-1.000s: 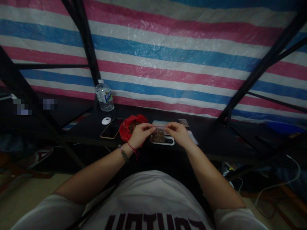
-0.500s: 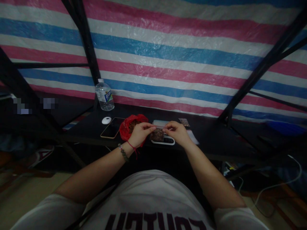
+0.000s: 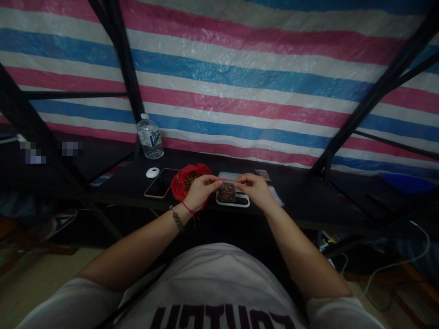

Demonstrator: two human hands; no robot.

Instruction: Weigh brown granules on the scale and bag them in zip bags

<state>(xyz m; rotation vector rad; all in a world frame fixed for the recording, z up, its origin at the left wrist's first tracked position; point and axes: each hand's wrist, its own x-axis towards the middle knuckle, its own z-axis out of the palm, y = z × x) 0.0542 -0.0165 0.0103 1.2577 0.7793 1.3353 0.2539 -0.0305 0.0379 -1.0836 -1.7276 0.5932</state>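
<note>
A small clear plastic bag [image 3: 227,192] with brown, grainy contents hangs between my two hands. My left hand [image 3: 202,189] pinches its upper left corner, and my right hand [image 3: 254,186] pinches the upper right one. Under and behind the bag lies a white digital scale [image 3: 236,204], partly covered by it. Left of the scale, close by my left hand, an open red plastic bag [image 3: 179,185] holds a heap of small brown pieces. Another small filled bag [image 3: 263,174] lies on the table behind my right hand, with pale, flat bags [image 3: 275,196] beside that hand.
On the left of the dark table [image 3: 295,201] are a phone [image 3: 161,183], a white mouse-shaped object [image 3: 152,172] and a clear bottle [image 3: 151,139]. Black metal posts [image 3: 127,68] frame the table. A striped plastic sheet [image 3: 233,91] hangs behind it.
The small bag has shifted slightly to the right and hangs straighter. Both hands keep their pinch at its top corners; the other things stay where they were.
</note>
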